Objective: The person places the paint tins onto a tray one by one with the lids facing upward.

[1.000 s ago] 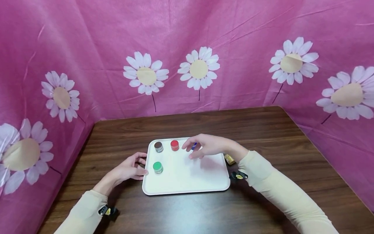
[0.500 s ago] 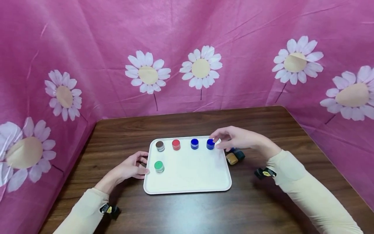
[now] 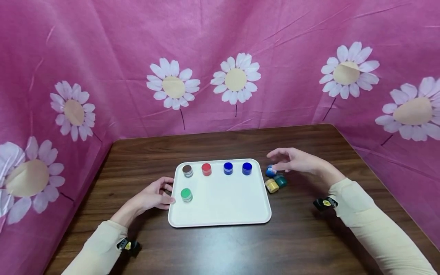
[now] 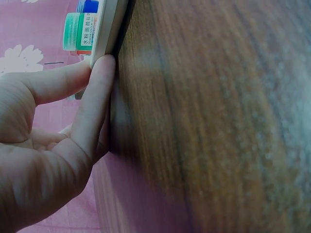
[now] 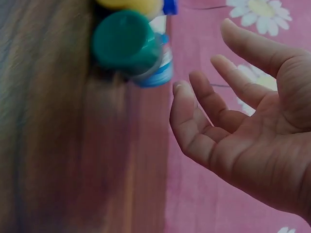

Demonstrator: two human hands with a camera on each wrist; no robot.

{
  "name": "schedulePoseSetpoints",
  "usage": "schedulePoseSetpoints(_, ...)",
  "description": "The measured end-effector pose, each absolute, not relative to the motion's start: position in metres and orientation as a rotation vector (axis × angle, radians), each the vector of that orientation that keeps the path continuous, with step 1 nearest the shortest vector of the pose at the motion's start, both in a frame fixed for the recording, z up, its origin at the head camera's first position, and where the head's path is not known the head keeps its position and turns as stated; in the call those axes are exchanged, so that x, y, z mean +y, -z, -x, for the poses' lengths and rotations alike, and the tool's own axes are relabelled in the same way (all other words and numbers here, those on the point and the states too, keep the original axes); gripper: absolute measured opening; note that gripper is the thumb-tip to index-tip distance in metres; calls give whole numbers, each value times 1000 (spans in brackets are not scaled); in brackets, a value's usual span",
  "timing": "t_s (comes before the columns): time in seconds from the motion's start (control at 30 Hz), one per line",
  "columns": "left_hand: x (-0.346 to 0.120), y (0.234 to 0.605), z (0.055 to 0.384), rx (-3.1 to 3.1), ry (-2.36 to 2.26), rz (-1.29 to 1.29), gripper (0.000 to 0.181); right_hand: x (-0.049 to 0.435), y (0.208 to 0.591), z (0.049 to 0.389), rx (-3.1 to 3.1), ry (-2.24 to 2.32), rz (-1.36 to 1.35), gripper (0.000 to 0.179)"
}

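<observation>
My left hand [image 3: 151, 197] holds the left edge of a white tray [image 3: 220, 219]. In the left wrist view, two fingertips [image 4: 103, 65] meet at its rim. Above three jars off the tray's right side hovers my right hand [image 3: 302, 160], fingers loosely bent and holding nothing. These gouache paint jars are a light blue one [image 3: 270, 171] close below the thumb, a dark green one [image 3: 280, 180] and a yellow one [image 3: 272, 186]. The right wrist view shows a gap between the fingers and the green jar [image 5: 124, 41].
Along the tray's far side stand a brown-lidded jar [image 3: 187, 170], a red jar [image 3: 206, 169] and two dark blue jars [image 3: 228, 168]. A green-lidded jar [image 3: 186, 194] stands nearer, at the left. The wooden table [image 3: 220, 252] backs onto a pink flowered cloth [image 3: 206, 38].
My right hand has moved right, from over the tray to above the loose jars, uncovering both dark blue jars. The left hand has stayed at the tray's edge.
</observation>
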State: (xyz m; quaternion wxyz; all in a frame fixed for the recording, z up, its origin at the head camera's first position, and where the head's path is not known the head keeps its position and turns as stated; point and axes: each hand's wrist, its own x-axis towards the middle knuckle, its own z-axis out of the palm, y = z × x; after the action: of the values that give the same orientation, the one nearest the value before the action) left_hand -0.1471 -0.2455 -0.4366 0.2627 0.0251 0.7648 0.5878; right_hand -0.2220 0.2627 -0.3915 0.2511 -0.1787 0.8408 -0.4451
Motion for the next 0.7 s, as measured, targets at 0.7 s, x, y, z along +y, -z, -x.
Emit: schedulePoseSetpoints(0.7, -246, 437, 148, 2061, -1600, -54, 72, 271, 432, 225, 2253, 1222, 416, 57)
